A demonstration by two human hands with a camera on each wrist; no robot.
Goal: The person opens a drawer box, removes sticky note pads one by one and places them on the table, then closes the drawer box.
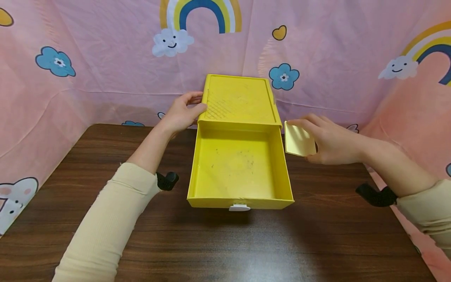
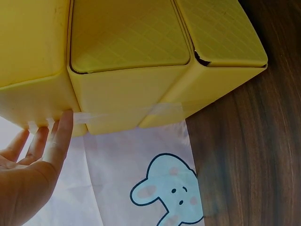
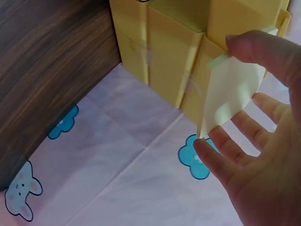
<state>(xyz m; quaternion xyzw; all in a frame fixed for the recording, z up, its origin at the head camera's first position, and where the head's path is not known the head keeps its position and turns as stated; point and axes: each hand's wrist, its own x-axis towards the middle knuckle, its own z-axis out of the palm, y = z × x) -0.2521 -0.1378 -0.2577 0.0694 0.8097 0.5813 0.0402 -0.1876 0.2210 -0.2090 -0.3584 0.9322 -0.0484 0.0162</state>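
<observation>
Left sleeve [image 1: 102,227] nearest, your straight-fingered left hand [image 1: 181,114] touches the drawer unit [image 1: 246,98]; your right grip [image 1: 332,139] pinches the note pad [image 1: 297,141], just right of the drawer [image 1: 229,176].

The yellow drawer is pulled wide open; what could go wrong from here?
The drawer juts far out, so a downward push might tip the cabinet forward, though the left fingers touch its side. The notepad, held by the right fingers outside the drawer's right wall, could catch on that edge and drop. What looks like clear tape runs across the cabinet's joints; if it peels, the cabinet might come apart.
</observation>
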